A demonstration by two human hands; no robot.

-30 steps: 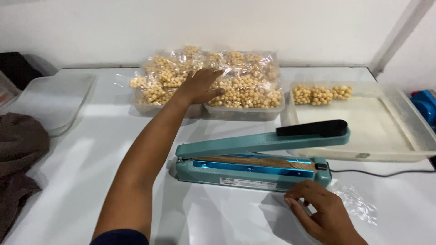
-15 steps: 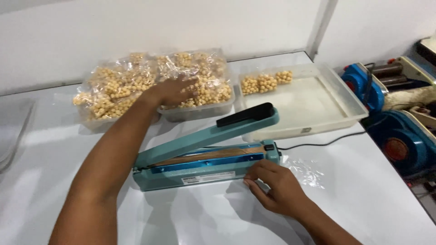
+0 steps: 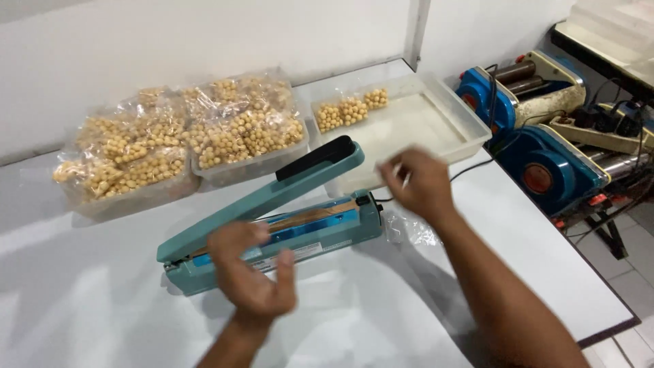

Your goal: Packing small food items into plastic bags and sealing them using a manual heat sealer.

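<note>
A teal heat sealer (image 3: 310, 230) lies on the white table (image 3: 122, 313), its arm raised and the black handle (image 3: 319, 157) pointing up to the right. My left hand (image 3: 255, 276) hovers just in front of the sealer's left half, fingers spread, holding nothing. My right hand (image 3: 417, 182) hangs above the sealer's right end with fingers loosely bent; it is blurred and I see nothing in it. Crumpled clear plastic bags (image 3: 409, 232) lie on the table below that hand.
Two clear tubs heaped with bags of tan round snacks (image 3: 238, 133) stand at the back. A shallow clear tray (image 3: 470, 123) holds sealed snack bags (image 3: 351, 108). Blue machines (image 3: 545, 163) stand off the table's right edge (image 3: 599, 293). A black cord (image 3: 470, 167) runs right.
My left hand has come back from the snack bags to the front of the sealer. My right hand has lifted off the table by the sealer's right end. The view has swung right.
</note>
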